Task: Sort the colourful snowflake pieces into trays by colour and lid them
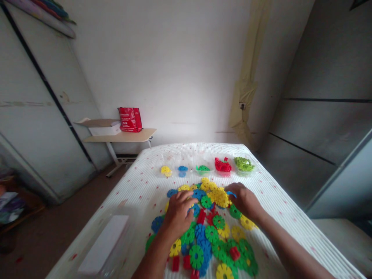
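Observation:
A loose heap of notched plastic discs in yellow, blue and green, such as the green disc [196, 256], is spread over the table with several red connector pieces [201, 216] among them. My left hand [178, 215] hovers at the heap's left side, fingers curved and apart, with nothing seen in it. At the upper right of the heap, my right hand [245, 198] pinches a blue disc [231, 193], partly hidden by the fingers. Yellow discs [219, 197] lie just left of that hand.
Clear containers stand in a row behind the heap, holding yellow discs [166, 170], blue discs [183, 170], green discs [202, 169], red pieces [223, 165] and light-green pieces [244, 164]. A white box [105, 244] lies front left. A side table [130, 136] bears a red bag [130, 120].

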The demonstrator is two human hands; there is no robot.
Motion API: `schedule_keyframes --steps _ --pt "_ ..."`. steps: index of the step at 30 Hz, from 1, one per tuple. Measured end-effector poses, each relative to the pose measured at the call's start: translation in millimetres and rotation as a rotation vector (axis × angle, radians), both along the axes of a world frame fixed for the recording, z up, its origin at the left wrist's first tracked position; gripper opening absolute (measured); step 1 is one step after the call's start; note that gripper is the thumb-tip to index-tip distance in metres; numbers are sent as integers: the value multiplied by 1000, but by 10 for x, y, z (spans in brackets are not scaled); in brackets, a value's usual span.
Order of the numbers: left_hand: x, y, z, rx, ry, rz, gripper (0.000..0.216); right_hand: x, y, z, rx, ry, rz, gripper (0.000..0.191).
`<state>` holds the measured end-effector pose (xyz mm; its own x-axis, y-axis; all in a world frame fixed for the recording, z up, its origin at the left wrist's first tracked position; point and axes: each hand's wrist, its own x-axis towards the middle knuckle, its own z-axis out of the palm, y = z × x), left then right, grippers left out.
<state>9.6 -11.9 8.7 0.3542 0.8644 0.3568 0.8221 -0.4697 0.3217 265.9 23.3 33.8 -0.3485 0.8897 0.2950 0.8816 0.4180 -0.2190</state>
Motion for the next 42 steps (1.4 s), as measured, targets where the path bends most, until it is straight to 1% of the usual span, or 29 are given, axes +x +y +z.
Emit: schedule_keyframes --steps 1,3,4,6,10,15,22,27,29,32,35,39,40,42 --pt "64 -20 4 12 11 -46 39 -22 24 -37 14 11 80 34" --pt "188 -56 -23 10 59 -97 42 -103 50 -128 28 4 212 32" --pt "240 -70 -50 -1 86 -102 41 -149 53 -172 27 -12 252 29" --pt "309 -86 -113 -38 135 -96 38 -217 44 -236 14 -51 285 23" --pt "320 -77 -175 -58 182 -34 36 -181 31 -284 9 -68 242 20" --pt "232 -46 -142 -46 195 106 34 -23 59 -329 7 0 214 23" --pt "159 -47 -119 -62 218 183 32 118 50 -266 -28 14 44 23" --pt "162 -41 -97 -56 234 241 28 340 110 -272 -4 104 -60 34" --pt "161 -34 -88 -61 240 271 27 402 124 -273 -6 109 -61 36" --pt "157 -29 -77 -69 240 292 28 407 109 -248 -61 80 30 35" --pt "174 -39 -70 -51 209 241 29 331 71 -214 -115 21 66 29" --pt "240 -68 -92 -17 166 42 27 222 38 -218 -131 -91 4 20" --pt "258 -74 -105 -20 162 8 27 202 34 -228 -126 -116 -14 19" --pt "284 -80 -129 -37 161 -5 28 170 31 -249 -113 -152 -50 21"
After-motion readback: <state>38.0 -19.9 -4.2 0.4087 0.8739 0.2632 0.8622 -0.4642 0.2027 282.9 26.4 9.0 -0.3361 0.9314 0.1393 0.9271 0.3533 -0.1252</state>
